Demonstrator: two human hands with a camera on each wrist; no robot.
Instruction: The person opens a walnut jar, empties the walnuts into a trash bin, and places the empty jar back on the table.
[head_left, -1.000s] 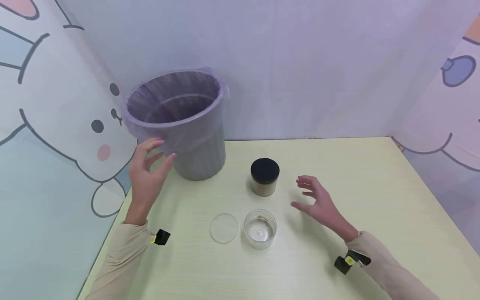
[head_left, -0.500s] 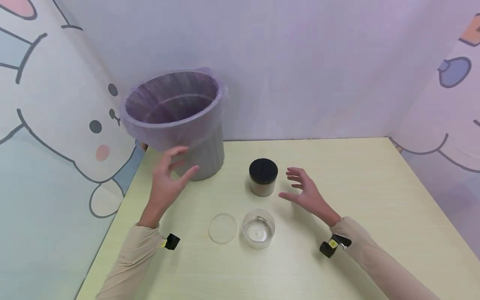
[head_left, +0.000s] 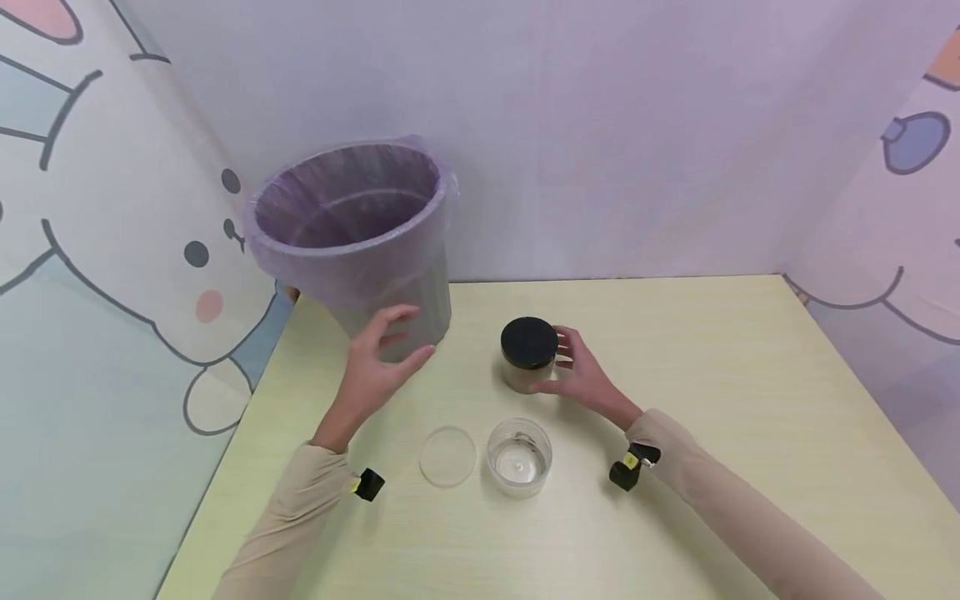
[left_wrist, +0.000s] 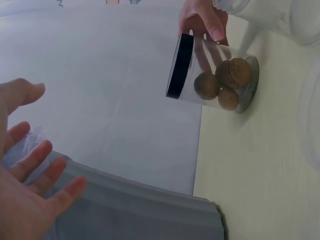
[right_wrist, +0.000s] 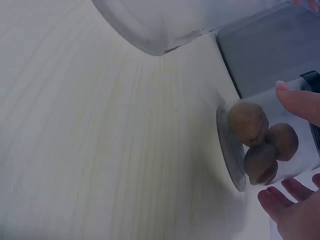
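Observation:
A clear jar (head_left: pixel 517 377) with a black lid (head_left: pixel 529 342) stands upright on the table. Several brown, round, walnut-like things (left_wrist: pixel 229 75) lie in its bottom, clearest in the wrist views. My right hand (head_left: pixel 588 382) is at the jar's right side, thumb across its front and fingertips right at its wall, parted around it. Fingers of that hand show through the jar in the left wrist view. My left hand (head_left: pixel 367 379) hovers in front of the bin, holding nothing, its fingers and thumb apart. Nearer me stand an uncovered clear tub (head_left: pixel 519 458) and a flat clear disc (head_left: pixel 447 457) to its left.
A grey bin (head_left: pixel 408 287) with a translucent purplish liner (head_left: pixel 352 247) stands at the table's back left, behind my left hand. A pale curtain wall (head_left: pixel 615 150) closes off the back, with cartoon-printed panels at both sides. The wooden table (head_left: pixel 712 350) extends to the right.
My right hand has moved left and slightly forward, up to the jar. The left hand has moved right and toward me, across the bin's front. Jar, tub and disc have stayed put.

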